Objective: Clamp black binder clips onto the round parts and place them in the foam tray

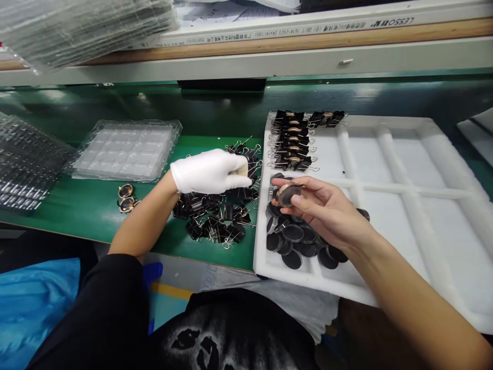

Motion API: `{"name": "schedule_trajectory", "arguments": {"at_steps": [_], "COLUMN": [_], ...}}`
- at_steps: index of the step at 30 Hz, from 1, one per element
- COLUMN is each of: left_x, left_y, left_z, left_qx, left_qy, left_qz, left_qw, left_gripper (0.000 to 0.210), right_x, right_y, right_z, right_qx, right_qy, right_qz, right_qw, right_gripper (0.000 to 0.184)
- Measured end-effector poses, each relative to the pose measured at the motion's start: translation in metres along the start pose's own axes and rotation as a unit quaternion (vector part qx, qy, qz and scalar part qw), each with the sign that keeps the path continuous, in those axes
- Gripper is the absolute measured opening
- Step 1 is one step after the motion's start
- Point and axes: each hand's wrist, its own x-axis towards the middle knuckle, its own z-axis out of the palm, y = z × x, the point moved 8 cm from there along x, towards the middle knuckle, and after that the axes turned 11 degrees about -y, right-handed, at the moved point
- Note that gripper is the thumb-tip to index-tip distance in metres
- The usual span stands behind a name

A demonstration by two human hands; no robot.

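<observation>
My left hand (215, 172), in a white glove, is over a pile of black binder clips (196, 205) with silver wire handles. Its thumb and forefinger are a little apart at the clips, and I see no clip between them. Bare, my right hand (327, 208) pinches a round gold-rimmed part with a black disc (290, 196) between thumb and fingers. Below it, several loose black discs (295, 234) lie heaped in the near left compartment of a white foam tray (408, 200). Clipped gold parts (293, 140) stand in rows in the tray's far left compartment.
Clear plastic trays (127, 149) lie at the left, beside a taller stack of clear trays (29, 159). A few gold ring-shaped parts (126, 198) rest on the green table (88, 213). More clear plastic sheets (88, 31) overhang the ledge (292, 67) behind.
</observation>
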Motion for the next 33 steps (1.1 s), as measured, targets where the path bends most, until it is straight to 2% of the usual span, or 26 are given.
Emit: {"name": "schedule_trajectory", "arguments": {"at_steps": [2, 4, 8, 12, 14, 15, 17, 19, 20, 22, 24, 28, 31, 33], "left_x": [-0.003, -0.004, 0.004, 0.01, 0.012, 0.012, 0.009, 0.007, 0.008, 0.011, 0.012, 0.014, 0.014, 0.013], "left_y": [-0.001, 0.001, 0.008, 0.022, 0.027, 0.027, 0.026, 0.026, 0.027, 0.03, 0.029, 0.022, 0.026, 0.032], "left_z": [-0.012, -0.015, -0.003, 0.008, 0.013, 0.013, 0.003, -0.004, -0.003, 0.009, 0.019, 0.024, 0.027, 0.032], "left_qx": [-0.061, -0.136, -0.279, -0.355, -0.347, -0.321, -0.242, -0.175, -0.162, -0.163, -0.158, -0.103, -0.112, -0.124], "left_qy": [0.058, 0.098, 0.101, 0.088, 0.058, 0.062, 0.11, 0.142, 0.123, 0.029, -0.038, -0.047, -0.05, -0.071], "left_qz": [-0.034, -0.053, -0.07, -0.034, -0.015, -0.007, 0.024, 0.082, 0.117, 0.178, 0.193, 0.146, 0.157, 0.166], "left_qw": [0.996, 0.984, 0.952, 0.93, 0.936, 0.945, 0.964, 0.971, 0.972, 0.97, 0.968, 0.983, 0.98, 0.976], "left_gripper": [0.028, 0.026, 0.028, 0.037, 0.038, 0.038, 0.035, 0.032, 0.034, 0.043, 0.045, 0.029, 0.03, 0.041], "right_x": [-0.001, -0.002, -0.002, 0.002, 0.002, 0.002, 0.002, 0.002, 0.002, 0.002, 0.003, 0.001, 0.0, -0.001], "right_y": [-0.001, -0.001, 0.0, 0.005, 0.006, 0.006, 0.006, 0.006, 0.006, 0.006, 0.006, 0.014, 0.017, 0.014], "right_z": [0.007, 0.013, 0.022, 0.022, 0.017, 0.014, 0.01, 0.012, 0.013, 0.013, 0.012, 0.01, 0.009, 0.007], "right_qx": [-0.025, -0.052, -0.084, -0.066, -0.076, -0.086, -0.096, -0.076, -0.056, -0.008, 0.018, 0.013, 0.002, -0.012], "right_qy": [-0.038, -0.07, -0.101, -0.085, -0.054, -0.038, -0.027, -0.051, -0.068, -0.094, -0.107, -0.138, -0.133, -0.114], "right_qz": [-0.003, -0.006, -0.014, -0.012, -0.012, -0.013, -0.011, -0.004, 0.001, 0.007, 0.02, 0.085, 0.099, 0.078], "right_qw": [0.999, 0.996, 0.991, 0.994, 0.996, 0.996, 0.995, 0.996, 0.996, 0.996, 0.994, 0.987, 0.986, 0.99], "right_gripper": [0.024, 0.021, 0.018, 0.024, 0.027, 0.028, 0.028, 0.028, 0.028, 0.029, 0.03, 0.026, 0.026, 0.026]}}
